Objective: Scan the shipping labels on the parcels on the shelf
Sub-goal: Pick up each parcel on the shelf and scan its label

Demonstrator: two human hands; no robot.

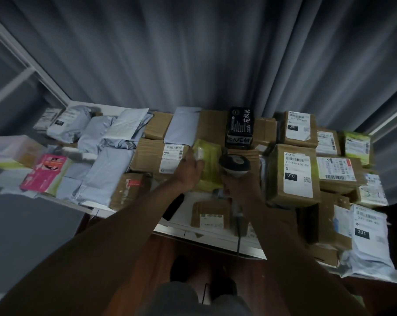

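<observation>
Left hand (pixel 190 166) pinches a yellow-green parcel (pixel 207 165) mid-shelf, fingers on its pale label; right hand (pixel 235 188) wraps round one black scanner (pixel 235 165), just beside it. Two brown boxes (pixel 292 176) with white labels stand right.

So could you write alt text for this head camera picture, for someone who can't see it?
Seen from above, a person's right hand grips a barcode scanner while the left hand holds a yellow-green parcel on a white shelf. Brown boxes, grey mailer bags and a black box crowd the shelf, before a grey curtain.
</observation>
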